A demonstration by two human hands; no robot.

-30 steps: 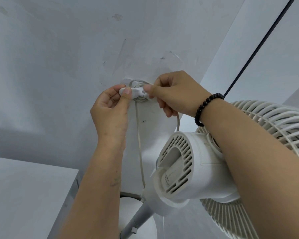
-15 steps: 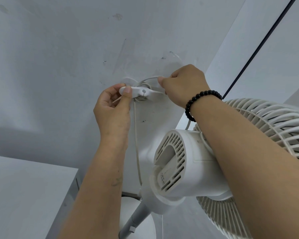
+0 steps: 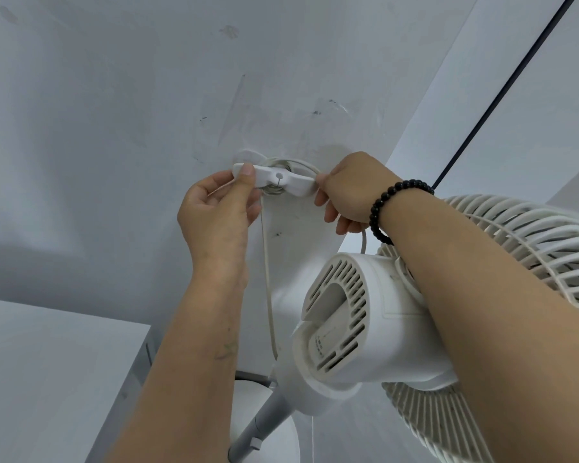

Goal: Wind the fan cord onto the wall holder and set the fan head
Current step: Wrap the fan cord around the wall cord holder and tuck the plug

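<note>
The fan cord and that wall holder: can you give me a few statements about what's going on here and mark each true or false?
1. The left hand pinches the wall holder at its left end. True.
2. The cord lies wholly on the floor. False: part is looped round the holder.
3. The right hand rests on the fan. False: it grips the cord by the holder.
4. A dark bead bracelet sits on the right wrist. True.

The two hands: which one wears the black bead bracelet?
The right hand, which holds the thin white fan cord beside the white plastic wall holder. The left hand, pinching the holder's other end, has a bare wrist.
</note>
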